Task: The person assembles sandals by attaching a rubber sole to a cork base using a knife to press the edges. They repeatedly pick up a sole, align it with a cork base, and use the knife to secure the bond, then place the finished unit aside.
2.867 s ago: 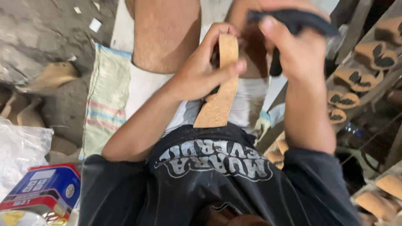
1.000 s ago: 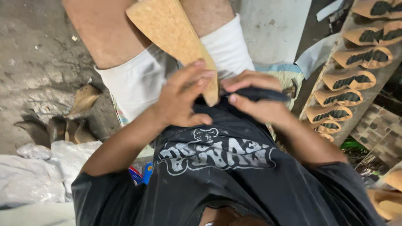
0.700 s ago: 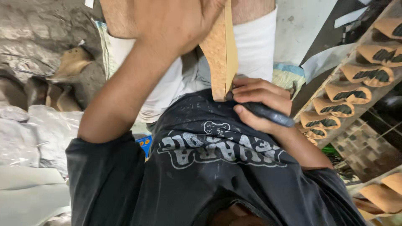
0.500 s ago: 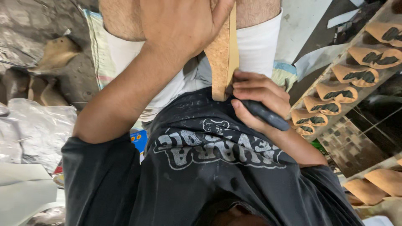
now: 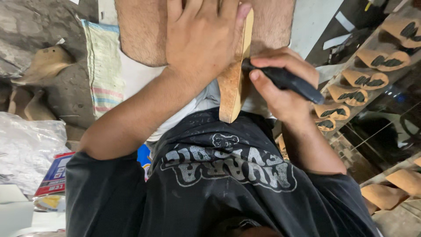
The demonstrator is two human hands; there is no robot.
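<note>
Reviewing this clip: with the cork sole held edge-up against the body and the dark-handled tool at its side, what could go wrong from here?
1. The dark-handled tool in the right hand meets the cork sole just beside the left hand; a slip could catch those fingers.
2. The sole's lower end rests against the black shirt, above bare thighs; the tool could skid toward the body.

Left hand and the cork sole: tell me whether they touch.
Touching. The head view shows the left hand wrapped over the upright cork sole, thumb pressed on its top edge.

Red-white-blue flat carton (image 5: 56, 173) lower left, beside crinkled clear plastic bag (image 5: 26, 149)
</note>
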